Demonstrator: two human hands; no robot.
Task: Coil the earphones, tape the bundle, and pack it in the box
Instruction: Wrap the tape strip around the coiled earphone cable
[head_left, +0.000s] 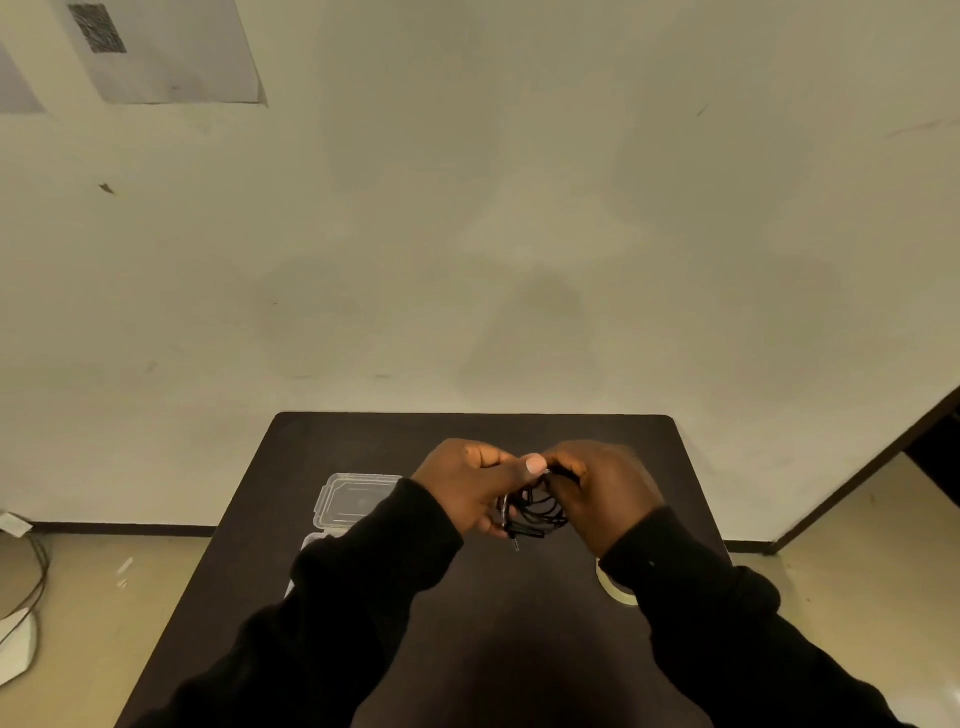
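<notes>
Black earphones (537, 506) hang in loose loops between my two hands above the dark table (519, 623). My left hand (467, 486) pinches the top of the bundle, thumb pointing right. My right hand (602, 488) grips the same loops from the other side. The jack plug dangles just below the bundle. A clear plastic box (353, 501) with its lid open lies on the table to the left, partly hidden by my left sleeve. A roll of tape (615, 590) shows under my right forearm, mostly hidden.
The table stands against a pale wall. Cables and a white object lie on the floor at far left. A dark doorframe runs down the right side.
</notes>
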